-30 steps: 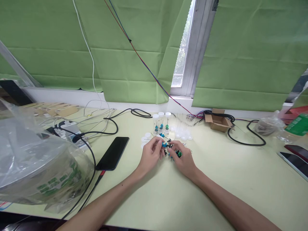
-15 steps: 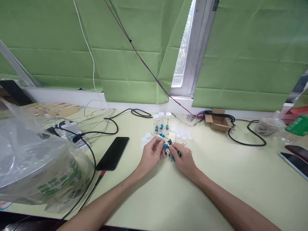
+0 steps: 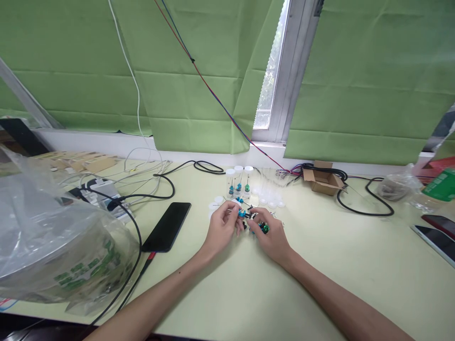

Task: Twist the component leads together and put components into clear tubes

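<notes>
My left hand (image 3: 222, 229) is closed, thumb and fingers pinching a small blue part (image 3: 242, 214) that seems to have a thin metal shaft. My right hand (image 3: 273, 234) is closed on a small black piece (image 3: 249, 215) at the right end of the blue part. The two pieces meet between my fingertips, but I cannot tell whether they are joined. A green part (image 3: 265, 228) shows by my right fingers. Another blue part (image 3: 239, 200) lies just beyond my hands. Behind it stand three clear tubes (image 3: 239, 182) with white caps, each holding a blue or green shafted part.
White caps (image 3: 280, 203) and clear tubes lie behind my right hand. A black phone (image 3: 167, 226) and a large plastic bag (image 3: 64, 246) are on the left. Black cables and a small cardboard box (image 3: 323, 182) sit at the back; more phones (image 3: 435, 241) lie far right.
The blue part has shifted slightly left and up in my left hand. The black piece now shows at its right end, by my right fingertips.
</notes>
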Demonstrator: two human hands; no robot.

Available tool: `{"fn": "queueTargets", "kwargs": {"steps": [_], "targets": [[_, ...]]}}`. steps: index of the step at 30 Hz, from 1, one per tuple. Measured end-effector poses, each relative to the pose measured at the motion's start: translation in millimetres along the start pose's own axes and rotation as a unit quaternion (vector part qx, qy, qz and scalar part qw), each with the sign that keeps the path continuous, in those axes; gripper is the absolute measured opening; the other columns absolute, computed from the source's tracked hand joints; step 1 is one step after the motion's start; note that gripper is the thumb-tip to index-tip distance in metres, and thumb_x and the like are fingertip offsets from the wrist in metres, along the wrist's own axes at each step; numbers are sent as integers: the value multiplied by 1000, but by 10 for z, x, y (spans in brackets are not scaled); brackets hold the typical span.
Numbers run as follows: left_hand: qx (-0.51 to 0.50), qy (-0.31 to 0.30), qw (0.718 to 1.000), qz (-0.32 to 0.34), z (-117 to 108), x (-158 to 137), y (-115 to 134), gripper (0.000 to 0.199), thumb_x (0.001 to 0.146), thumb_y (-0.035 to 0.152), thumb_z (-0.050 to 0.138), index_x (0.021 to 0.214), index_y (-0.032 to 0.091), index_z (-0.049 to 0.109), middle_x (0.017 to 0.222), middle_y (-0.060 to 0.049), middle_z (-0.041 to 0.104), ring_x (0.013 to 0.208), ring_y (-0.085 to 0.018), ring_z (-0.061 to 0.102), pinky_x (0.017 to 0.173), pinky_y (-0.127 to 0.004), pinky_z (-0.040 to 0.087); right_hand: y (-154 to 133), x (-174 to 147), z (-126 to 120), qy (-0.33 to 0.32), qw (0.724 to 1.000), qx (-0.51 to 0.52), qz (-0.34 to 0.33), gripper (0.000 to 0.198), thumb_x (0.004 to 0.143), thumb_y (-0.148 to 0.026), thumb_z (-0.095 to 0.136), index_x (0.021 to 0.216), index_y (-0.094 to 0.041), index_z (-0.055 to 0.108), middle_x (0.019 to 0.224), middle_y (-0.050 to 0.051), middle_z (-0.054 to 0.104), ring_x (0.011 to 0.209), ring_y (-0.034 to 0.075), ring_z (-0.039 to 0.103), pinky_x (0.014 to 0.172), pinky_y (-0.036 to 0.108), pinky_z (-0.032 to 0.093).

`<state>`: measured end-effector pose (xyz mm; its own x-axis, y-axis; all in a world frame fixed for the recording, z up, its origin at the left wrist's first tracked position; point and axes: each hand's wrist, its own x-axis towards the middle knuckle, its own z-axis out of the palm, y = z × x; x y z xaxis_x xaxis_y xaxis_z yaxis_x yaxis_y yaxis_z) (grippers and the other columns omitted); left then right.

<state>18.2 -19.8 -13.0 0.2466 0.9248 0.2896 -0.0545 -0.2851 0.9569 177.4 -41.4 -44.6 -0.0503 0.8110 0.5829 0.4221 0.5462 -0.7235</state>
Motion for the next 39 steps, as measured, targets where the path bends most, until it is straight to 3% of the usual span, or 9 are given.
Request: {"fn": "queueTargets", "kwargs": {"steps": [15,28,31,34,39], "targets": [[2,-11,1000,-5,16,-9,46,25,91,44,56,85,20,54,55,4,54,48,-12,52,50,-24,42,21,-7,4,4,1000,-12,1,16,95,-33,53,98,-20,61,74,2,65,69,18,60,65,30,46],[11,-14,1000,-4,29,-11,68,27,90,45,56,83,20,54,54,4,55,47,-11,52,50,-25,43,-53,36,-35,0,999,-39,-24,31,99,-31,45,72,-21,59,67,1,64,67,17,58,73,32,45],[6,-10,1000,-5,25,-7,57,27,89,46,57,83,20,55,55,4,55,47,-12,52,50,-25,43,-42,30,-24,1,999,-41,-25,29,98,-32,46,76,-21,60,69,1,64,68,17,58,73,33,45],[-16,-9,1000,-5,16,-2,37,26,89,46,57,85,20,55,57,3,55,50,-13,54,50,-25,44,-29,17,-14,9,999,-30,-15,17,96,-33,51,94,-21,62,72,1,66,68,18,59,69,32,45],[-28,-10,1000,-10,20,1,39,24,90,43,57,85,20,55,58,3,56,50,-12,53,50,-25,44,-27,2,-18,6,1000,-8,-4,19,93,-32,56,108,-21,57,70,-1,64,65,17,60,62,29,44]]}}
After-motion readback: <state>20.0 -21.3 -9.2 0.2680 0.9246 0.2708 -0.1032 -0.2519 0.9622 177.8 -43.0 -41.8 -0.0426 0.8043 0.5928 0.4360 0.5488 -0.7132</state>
